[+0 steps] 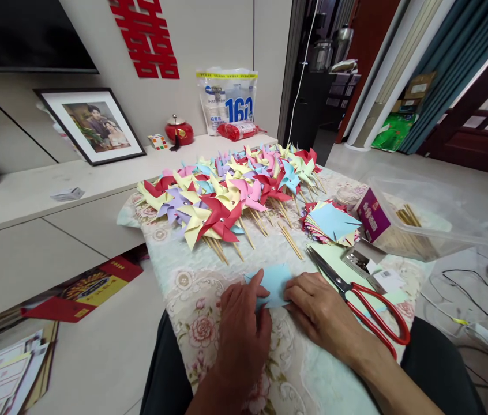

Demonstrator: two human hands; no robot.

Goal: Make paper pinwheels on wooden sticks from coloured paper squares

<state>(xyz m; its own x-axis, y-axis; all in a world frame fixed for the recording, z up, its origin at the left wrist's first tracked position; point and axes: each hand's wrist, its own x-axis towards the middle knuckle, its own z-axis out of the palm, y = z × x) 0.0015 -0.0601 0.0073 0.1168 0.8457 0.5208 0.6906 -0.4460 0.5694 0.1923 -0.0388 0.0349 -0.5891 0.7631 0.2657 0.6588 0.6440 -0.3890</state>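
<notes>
**Inspector:** Start at your fingers. Your left hand (244, 323) lies flat, its fingers (256, 283) pressing down on the near left edge of the light blue square paper sheet (275, 283). Your right hand (319, 308) pins the sheet's right edge with its fingers (292, 294). Neither hand is clenched; both press rather than pinch.

**Operator:** Where does the sheet lie from them?

**Inspector:** Directly ahead of both sets of fingers, flat on the floral-cloth tabletop (192, 288), between your hands. It shows no clear long axis; one corner points away from you. Both hands touch it, so neither is nearer.

**Operator:** And beyond?

**Inspector:** Just beside your right hand, the red-handled steel scissors (359, 297) lie shut, blades pointing away and left. Farther right sits the stack of cut coloured paper squares (333, 223), then the clear plastic box of wooden sticks (417, 222). Ahead, well apart from the sheet, the heap of finished paper pinwheels on sticks (235, 193) covers the tabletop's far half.
</notes>
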